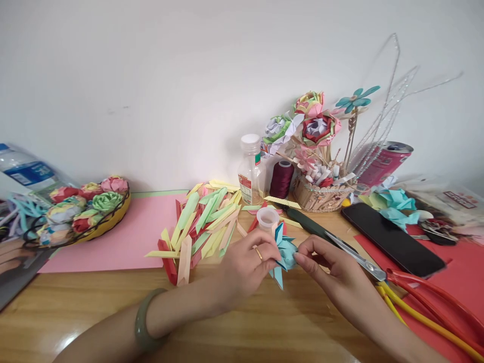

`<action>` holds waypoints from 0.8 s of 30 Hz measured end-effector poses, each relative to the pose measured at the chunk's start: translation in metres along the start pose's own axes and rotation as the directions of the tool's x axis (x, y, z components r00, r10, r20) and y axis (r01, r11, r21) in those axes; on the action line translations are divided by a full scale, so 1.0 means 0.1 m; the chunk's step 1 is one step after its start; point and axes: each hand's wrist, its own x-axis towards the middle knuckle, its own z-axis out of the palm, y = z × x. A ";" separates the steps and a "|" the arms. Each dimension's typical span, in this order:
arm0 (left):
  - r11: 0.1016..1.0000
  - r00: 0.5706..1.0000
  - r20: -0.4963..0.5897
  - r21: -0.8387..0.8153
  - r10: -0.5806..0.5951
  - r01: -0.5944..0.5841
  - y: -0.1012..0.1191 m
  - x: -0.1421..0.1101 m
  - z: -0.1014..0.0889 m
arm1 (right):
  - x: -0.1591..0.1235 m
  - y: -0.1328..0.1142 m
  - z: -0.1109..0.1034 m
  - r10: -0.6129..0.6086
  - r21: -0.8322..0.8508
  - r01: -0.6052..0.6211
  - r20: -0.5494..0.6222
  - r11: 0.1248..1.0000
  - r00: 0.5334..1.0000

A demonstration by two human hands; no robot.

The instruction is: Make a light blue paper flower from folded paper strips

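A blue folded-paper flower (288,253) with pointed petals is held between my two hands above the table. My left hand (254,262), with a ring on one finger, pinches a petal on the flower's left side. From the right, the thumb and fingertips of my right hand (325,262) pinch its edge. A small translucent plastic cup (267,217) stands just behind the flower. To the left of my left hand lies a loose pile of folded paper strips (206,222) in green, yellow, red and peach.
Scissors (374,269) with red handles and a black phone (393,239) lie at right. Behind stand a plastic bottle (250,171), a maroon thread spool (282,180) and a basket (323,196) of paper flowers. A yellow tray (113,216) of paper flowers sits at left on pink paper (147,247).
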 end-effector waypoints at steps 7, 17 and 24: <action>0.999 1.000 -0.027 -0.044 -0.016 0.015 -0.04 -0.03 0.03 | -0.01 0.02 0.01 -0.010 0.029 0.011 -0.017 1.000 1.000; 0.936 0.975 -0.152 -0.336 -0.163 0.104 -0.09 -0.02 -0.01 | 0.04 0.10 -0.03 -0.001 -0.029 -0.003 -0.165 1.000 0.986; 0.655 0.936 0.153 -0.679 -0.316 0.332 0.00 0.03 -0.04 | 0.07 0.04 -0.04 0.072 0.126 -0.036 -0.292 0.991 0.954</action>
